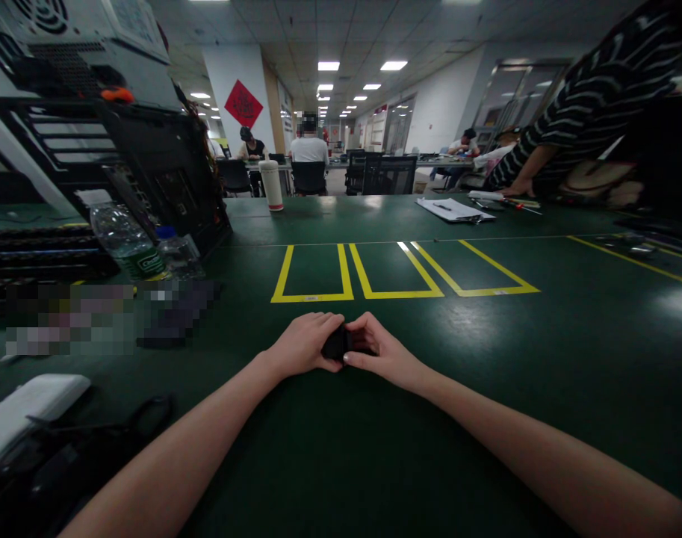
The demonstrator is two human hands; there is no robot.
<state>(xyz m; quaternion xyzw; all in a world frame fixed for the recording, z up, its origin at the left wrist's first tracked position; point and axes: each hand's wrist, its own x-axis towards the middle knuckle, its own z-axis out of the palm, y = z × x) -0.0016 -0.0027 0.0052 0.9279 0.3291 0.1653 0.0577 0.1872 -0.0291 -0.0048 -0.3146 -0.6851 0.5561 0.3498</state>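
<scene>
A small black object (335,345), boxy and too dark to name, is held between my two hands just above or on the green table (341,448). My left hand (307,342) wraps round its left side, thumb below and fingers over the top. From the right, my right hand (381,347) pinches its edge with thumb and fingertips. Beyond my hands, yellow tape outlines (397,294) mark three areas on the tabletop. Much of the black object is covered by my fingers, and I cannot tell whether it touches the table.
Computer cases (150,161), a large plastic bottle (119,232) and a smaller blue-capped bottle (179,254) stand at left. A white cup (271,185) and a clipboard with paper (453,209) are at the far edge. A person in a striped top (592,90) leans over at right.
</scene>
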